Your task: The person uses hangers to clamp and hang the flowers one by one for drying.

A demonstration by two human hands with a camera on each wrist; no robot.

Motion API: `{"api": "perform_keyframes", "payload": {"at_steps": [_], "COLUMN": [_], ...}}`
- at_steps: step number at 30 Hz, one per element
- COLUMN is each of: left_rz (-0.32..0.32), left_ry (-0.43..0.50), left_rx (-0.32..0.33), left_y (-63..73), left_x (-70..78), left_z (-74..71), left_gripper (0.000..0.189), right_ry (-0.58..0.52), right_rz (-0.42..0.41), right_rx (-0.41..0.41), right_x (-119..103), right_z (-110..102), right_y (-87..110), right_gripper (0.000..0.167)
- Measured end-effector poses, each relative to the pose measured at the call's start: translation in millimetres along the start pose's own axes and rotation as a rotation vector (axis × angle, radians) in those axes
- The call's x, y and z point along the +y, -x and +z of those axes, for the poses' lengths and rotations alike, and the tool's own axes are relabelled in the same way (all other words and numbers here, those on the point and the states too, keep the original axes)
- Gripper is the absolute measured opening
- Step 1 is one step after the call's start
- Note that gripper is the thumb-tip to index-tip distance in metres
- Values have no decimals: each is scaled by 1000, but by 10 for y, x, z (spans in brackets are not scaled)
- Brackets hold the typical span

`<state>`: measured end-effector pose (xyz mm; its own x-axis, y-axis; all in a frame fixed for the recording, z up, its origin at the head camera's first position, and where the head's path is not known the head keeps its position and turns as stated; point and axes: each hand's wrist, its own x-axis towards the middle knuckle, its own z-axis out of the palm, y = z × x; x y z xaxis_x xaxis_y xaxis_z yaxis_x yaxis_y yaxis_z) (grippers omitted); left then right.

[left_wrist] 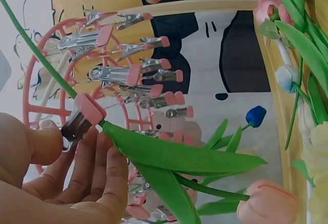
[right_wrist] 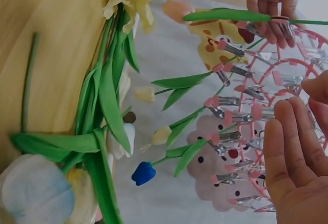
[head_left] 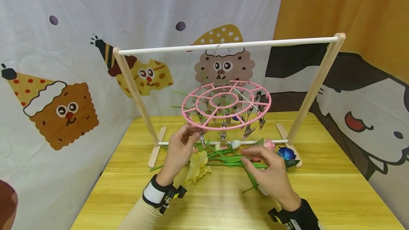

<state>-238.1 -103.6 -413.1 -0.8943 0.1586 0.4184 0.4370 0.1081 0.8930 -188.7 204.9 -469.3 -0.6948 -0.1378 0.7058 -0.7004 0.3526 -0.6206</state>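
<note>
My left hand (head_left: 179, 149) is at the near left rim of a round pink clip hanger (head_left: 220, 129). Thumb and fingers pinch a metal clip with pink tips (left_wrist: 84, 116). That clip is on the green stem of a peach tulip (left_wrist: 266, 203), whose bloom points downward. My right hand (head_left: 269, 169) is held over the flowers at the right with its fingers relaxed and nothing in them. Beyond it in the right wrist view, a blue tulip (right_wrist: 143, 173) and two cream tulips, one of them this pale bloom (right_wrist: 160, 135), hang upside down from other clips.
The hanger hooks onto the white top bar (head_left: 179, 48) of a stand with wooden posts (head_left: 320, 77). Below it on the wooden table (head_left: 204, 201) lie a yellow flower (head_left: 197, 166), a blue rose (head_left: 286, 153), a pink flower (head_left: 269, 145) and several green stems. Printed curtains stand behind.
</note>
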Motion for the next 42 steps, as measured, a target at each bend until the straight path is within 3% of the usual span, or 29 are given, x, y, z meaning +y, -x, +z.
{"api": "perform_keyframes", "payload": {"at_steps": [13,23,28,35,42], "left_rz": [23,31,40,96,174], "left_ry": [58,-38,-121,-330,-411], "left_rx": [18,46,59,81,52], "left_y": [38,128,207,346,457], "left_x": [-7,-67,-96,-161,-223], "left_z": [-148,-252,-289,-302,-224], "left_gripper": [28,30,28,25,16], "right_ry": [74,274,341,332,349], "right_rz": [9,30,76,202,196], "right_rx": [-36,-126,-241,-489,-704], "right_x": [102,238,289,328,406], "right_z": [-72,-149,-174,-231,-234], "right_y": [67,154,201,231,285], "right_gripper": [49,51,47,31,20]}}
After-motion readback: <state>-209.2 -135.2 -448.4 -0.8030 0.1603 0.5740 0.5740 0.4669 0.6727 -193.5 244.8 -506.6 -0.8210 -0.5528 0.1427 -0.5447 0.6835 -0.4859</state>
